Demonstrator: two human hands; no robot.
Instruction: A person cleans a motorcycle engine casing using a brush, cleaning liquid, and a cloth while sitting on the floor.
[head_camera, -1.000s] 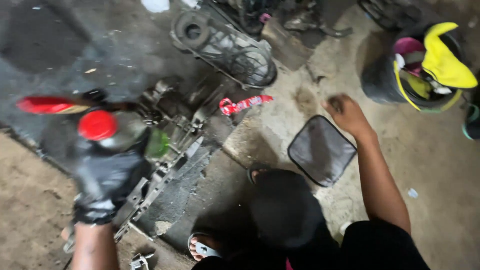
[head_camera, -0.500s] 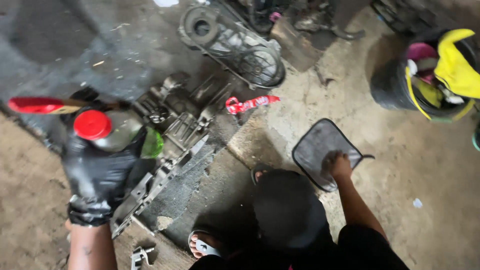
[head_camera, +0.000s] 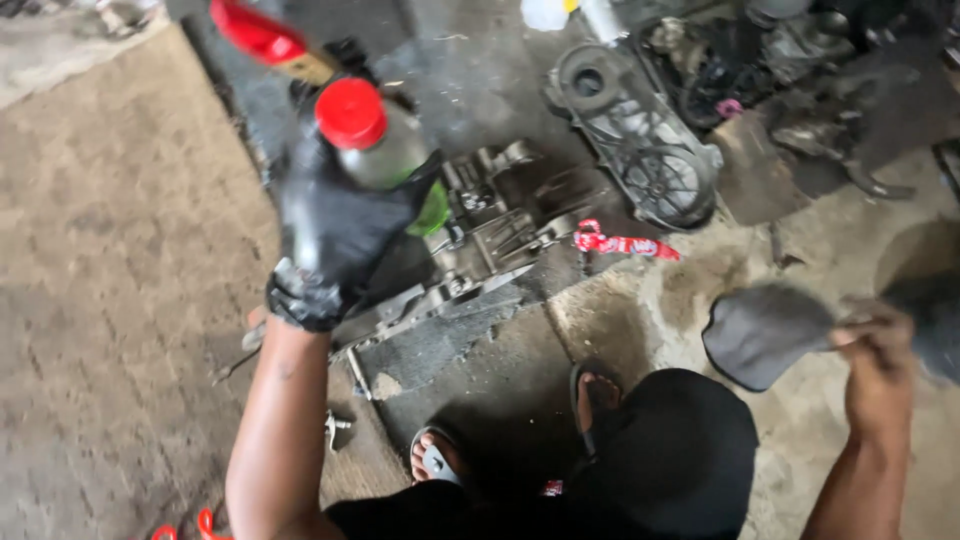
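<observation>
Greasy concrete floor (head_camera: 130, 300) carries engine casing (head_camera: 480, 240); cover (head_camera: 640, 150); red rag (head_camera: 620, 243).

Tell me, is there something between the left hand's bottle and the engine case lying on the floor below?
Nothing visible. The left hand holds the red-capped bottle in open air above the engine case; only the glove and bottle overlap its edge.

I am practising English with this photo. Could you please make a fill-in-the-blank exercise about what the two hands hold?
1. The left hand wears a ____ glove.
2. It grips a bottle whose cap is ____.
3. The right hand holds a dark flat pan by its ____ edge.
4. The metal engine case lies on the ____.

Missing words: black; red; right; floor
</observation>
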